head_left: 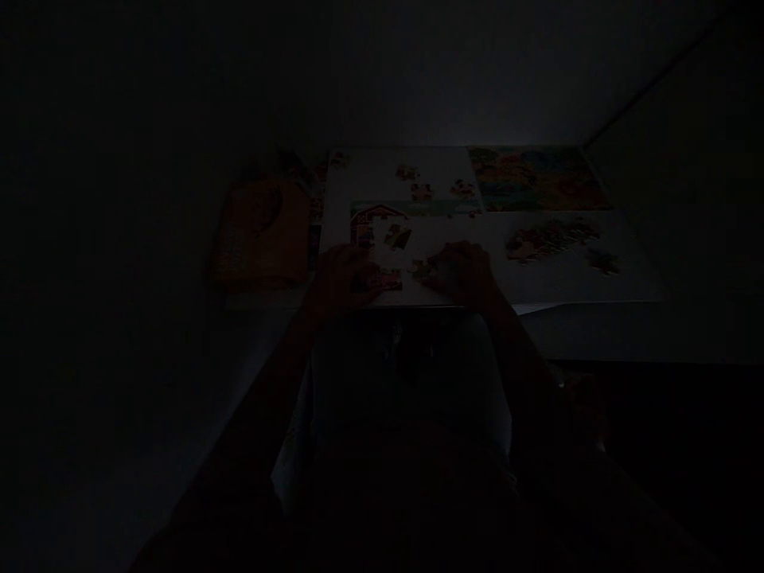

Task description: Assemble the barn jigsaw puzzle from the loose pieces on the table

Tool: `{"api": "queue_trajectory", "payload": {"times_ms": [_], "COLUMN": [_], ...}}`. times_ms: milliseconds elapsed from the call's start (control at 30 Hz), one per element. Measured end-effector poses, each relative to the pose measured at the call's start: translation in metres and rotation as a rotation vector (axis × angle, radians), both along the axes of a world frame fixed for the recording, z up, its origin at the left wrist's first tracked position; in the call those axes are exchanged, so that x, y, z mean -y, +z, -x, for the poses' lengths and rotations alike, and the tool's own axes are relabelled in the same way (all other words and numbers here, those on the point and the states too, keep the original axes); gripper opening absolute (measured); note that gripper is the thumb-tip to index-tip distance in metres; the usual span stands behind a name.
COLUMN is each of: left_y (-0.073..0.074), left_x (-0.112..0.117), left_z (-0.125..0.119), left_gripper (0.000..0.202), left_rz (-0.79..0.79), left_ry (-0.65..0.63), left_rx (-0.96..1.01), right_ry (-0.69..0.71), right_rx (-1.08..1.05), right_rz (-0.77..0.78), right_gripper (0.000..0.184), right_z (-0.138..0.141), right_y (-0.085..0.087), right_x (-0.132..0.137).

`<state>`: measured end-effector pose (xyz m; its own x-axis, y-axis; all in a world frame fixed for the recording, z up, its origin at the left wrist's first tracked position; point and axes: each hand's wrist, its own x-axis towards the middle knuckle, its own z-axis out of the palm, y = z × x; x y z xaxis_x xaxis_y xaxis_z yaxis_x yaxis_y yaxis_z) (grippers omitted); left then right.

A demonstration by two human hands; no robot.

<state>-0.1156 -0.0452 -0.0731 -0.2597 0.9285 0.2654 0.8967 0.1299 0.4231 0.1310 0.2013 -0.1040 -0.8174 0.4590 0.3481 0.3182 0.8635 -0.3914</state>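
1. At the near edge of the white, flat desk (pixel 370 175), our left hand (pixel 341 274) curls over a pink, flat jigsaw piece (pixel 385 279); it's too dark to tell whether we pinch it.
2. Our right hand (pixel 465 270) bends its fingers at a greenish, knobbed jigsaw piece (pixel 421 269) just beside; whether they close on it, we cannot tell.
3. We'd do well to steady one piece flat and match tabs before pressing.
4. Beyond lies a joined strip with a red barn (pixel 379 213); a loose yellow-green piece (pixel 396 235) sits within reach and could get nudged.
5. A multicoloured heap of pieces (pixel 549 240) lies rightward, an orange package (pixel 266 231) leftward. Dimness hinders us most.
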Motion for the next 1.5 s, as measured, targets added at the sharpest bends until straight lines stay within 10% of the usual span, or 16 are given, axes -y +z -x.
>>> {"api": "queue_trajectory", "payload": {"times_ms": [1500], "left_y": [0.0060], "left_x": [-0.0003], "left_z": [-0.0059], "left_gripper": [0.033], "left_rz": [-0.031], "left_ry": [0.004], "left_rx": [-0.010], "right_ry": [-0.009], "right_rx": [-0.054], "right_rz": [0.048], "right_gripper": [0.043], "right_z": [-0.0002], "right_y": [0.0005], "right_x": [0.0019]}}
